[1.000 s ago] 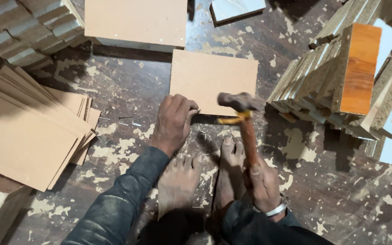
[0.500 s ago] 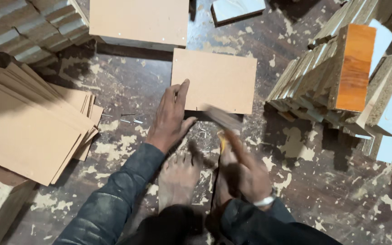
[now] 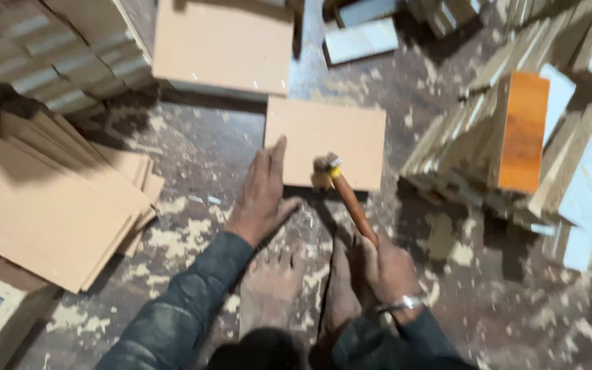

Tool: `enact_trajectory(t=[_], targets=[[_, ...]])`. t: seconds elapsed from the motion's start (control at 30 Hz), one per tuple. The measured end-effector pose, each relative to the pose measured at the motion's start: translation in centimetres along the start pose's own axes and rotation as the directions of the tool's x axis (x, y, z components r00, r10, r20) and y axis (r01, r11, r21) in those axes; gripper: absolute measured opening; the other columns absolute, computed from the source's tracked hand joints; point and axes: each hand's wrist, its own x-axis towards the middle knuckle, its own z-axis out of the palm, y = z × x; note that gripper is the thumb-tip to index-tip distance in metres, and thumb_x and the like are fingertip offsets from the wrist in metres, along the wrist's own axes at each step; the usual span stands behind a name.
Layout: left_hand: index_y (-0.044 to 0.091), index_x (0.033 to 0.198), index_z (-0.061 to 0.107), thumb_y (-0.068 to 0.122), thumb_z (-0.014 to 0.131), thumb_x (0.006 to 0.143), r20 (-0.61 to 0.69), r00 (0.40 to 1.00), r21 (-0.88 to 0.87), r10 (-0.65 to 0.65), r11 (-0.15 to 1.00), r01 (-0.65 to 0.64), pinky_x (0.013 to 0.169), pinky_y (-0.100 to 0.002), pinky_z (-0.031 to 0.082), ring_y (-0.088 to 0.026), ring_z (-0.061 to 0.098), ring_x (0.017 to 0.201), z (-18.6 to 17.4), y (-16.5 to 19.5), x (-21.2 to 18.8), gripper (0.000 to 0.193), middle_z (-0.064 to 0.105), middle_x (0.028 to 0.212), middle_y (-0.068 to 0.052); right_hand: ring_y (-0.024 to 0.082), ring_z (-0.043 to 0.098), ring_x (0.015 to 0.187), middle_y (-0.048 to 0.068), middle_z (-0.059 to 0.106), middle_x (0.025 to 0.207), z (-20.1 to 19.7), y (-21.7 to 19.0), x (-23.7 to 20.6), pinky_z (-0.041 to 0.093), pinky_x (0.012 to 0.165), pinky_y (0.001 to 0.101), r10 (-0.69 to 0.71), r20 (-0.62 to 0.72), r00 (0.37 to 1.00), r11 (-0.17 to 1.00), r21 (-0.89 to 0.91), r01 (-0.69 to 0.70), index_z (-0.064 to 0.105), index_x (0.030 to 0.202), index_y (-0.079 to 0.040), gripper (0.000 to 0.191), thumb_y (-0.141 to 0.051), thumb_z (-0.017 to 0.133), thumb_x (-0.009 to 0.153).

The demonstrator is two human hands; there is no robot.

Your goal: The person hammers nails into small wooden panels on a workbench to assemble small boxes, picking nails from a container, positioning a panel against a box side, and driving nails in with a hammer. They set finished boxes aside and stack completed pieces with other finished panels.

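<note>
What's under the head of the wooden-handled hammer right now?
The hammer, gripped by the right hand, has its head over the near edge of a flat tan rectangular board on the floor. Any nail beneath is hidden. The left hand touches that edge.

Counted in view: one hammer [image 3: 347, 199], two hands, left [image 3: 263, 199] and right [image 3: 385, 267], two bare feet [image 3: 272, 288], one small board [image 3: 327, 140] on the floor, one larger board [image 3: 224, 44] beyond it, one orange-faced block [image 3: 523, 130], and one fanned pile of sheets [image 3: 56, 205].
</note>
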Motion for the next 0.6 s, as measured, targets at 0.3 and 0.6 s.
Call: enact_trajectory(t=[0.3, 0.6], targets=[[0.001, 0.147, 0.041, 0.032, 0.089, 0.073, -0.032, 0.981, -0.223, -0.189, 0.958, 0.177, 0.088, -0.037, 0.054, -0.03, 0.056, 0.109, -0.2, -0.9, -0.1, 0.093, 0.048, 0.127, -0.018, 0.026, 0.057, 0.056, 0.015, 0.06, 0.064, -0.1, 3.5, -4.4, 0.046, 0.052, 0.0379, 0.341, -0.067, 0.938, 0.906, 0.288, -0.309, 0.068, 0.103, -0.003, 0.034, -0.033, 0.051, 0.106], [-0.003, 0.141, 0.052, 0.04, 0.069, 0.095, -0.126, 0.898, -0.37, -0.421, 0.86, 0.351, 0.086, -0.032, 0.053, -0.022, 0.054, 0.106, 0.4, -4.1, -0.6, 0.065, 0.046, 0.129, -0.016, 0.033, 0.064, 0.078, 0.02, 0.068, 0.086, -0.3, 6.7, -0.7, 0.051, 0.069, 0.0449, 0.319, -0.094, 0.943, 0.895, -0.296, -0.332, 0.062, 0.12, -0.002, 0.039, -0.038, 0.056, 0.106]])
